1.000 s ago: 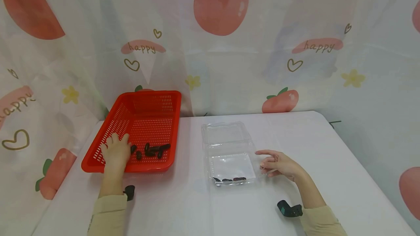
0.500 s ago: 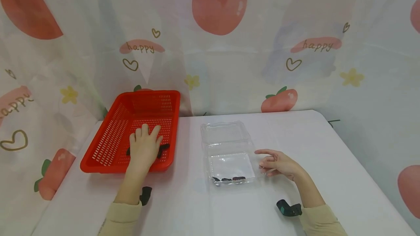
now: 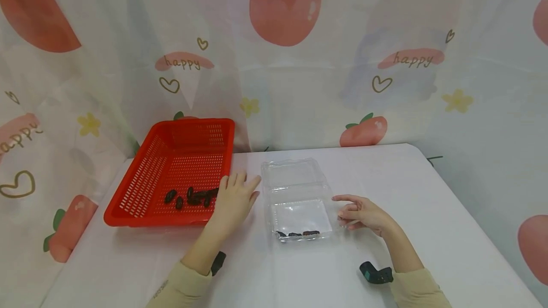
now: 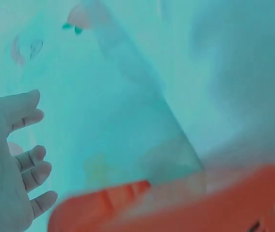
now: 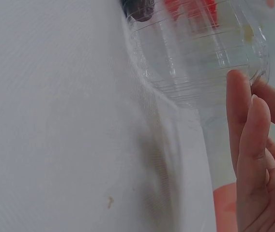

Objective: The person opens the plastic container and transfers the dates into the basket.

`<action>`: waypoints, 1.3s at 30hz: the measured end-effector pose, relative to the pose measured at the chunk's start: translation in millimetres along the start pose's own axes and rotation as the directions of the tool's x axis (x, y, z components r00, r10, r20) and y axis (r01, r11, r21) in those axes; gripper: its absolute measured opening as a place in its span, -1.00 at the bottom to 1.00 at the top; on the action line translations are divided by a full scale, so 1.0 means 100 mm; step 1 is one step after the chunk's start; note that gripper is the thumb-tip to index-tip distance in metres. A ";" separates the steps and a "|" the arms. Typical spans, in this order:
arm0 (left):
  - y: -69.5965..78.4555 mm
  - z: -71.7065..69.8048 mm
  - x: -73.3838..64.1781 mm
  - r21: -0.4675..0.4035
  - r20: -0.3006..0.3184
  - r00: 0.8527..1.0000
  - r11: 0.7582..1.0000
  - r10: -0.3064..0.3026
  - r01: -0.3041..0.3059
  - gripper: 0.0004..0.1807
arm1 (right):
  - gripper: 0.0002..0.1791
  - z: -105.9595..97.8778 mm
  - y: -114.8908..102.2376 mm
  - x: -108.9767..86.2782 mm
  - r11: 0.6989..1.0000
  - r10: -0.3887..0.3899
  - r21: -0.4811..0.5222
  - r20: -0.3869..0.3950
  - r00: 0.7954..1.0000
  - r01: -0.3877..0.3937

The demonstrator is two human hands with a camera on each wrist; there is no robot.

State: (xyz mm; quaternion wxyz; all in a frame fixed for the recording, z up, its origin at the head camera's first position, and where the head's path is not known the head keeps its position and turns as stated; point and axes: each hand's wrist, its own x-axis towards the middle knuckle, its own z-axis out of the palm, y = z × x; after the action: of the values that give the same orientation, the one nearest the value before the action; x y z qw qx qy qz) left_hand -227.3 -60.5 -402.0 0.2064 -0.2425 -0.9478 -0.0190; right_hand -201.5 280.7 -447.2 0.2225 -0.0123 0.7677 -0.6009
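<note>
My left hand (image 3: pixel 233 201) is at the right rim of the red perforated basket (image 3: pixel 112 216), between it and the clear plastic clamshell box (image 3: pixel 301 213). In the left wrist view its fingers (image 4: pixel 38 175) are spread and loosely bent, and nothing shows between them. Several dark brown dates (image 3: pixel 179 202) lie in the front of the basket. The box lies with its lid folded back, and a few dates (image 3: pixel 311 233) line its near side. My right hand (image 3: pixel 368 215) pinches the box's right edge, index finger stretched out; the exact contact is hard to see.
The white table (image 3: pixel 325 274) carries the basket at left and the box in the middle. A printed curtain (image 3: pixel 205 23) stands behind the table and at both sides. Black wrist cameras (image 3: pixel 376 273) jut from both wrists.
My left hand has moved right, from the basket's left side across the dates to its right rim, uncovering the dates. The right hand and the box stay in place.
</note>
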 end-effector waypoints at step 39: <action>0.82 0.69 0.16 0.058 0.184 0.871 0.880 0.455 -0.472 -0.44 | -0.37 0.08 -0.04 -0.04 0.998 0.059 0.038 -0.067 0.996 -0.057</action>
State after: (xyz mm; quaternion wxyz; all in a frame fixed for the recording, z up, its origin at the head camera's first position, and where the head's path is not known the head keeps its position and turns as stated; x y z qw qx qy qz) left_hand -228.2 28.9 -464.2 0.1378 -0.4526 -0.8754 0.0990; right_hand -196.0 273.9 -443.7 0.2139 0.0343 0.7637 -0.6081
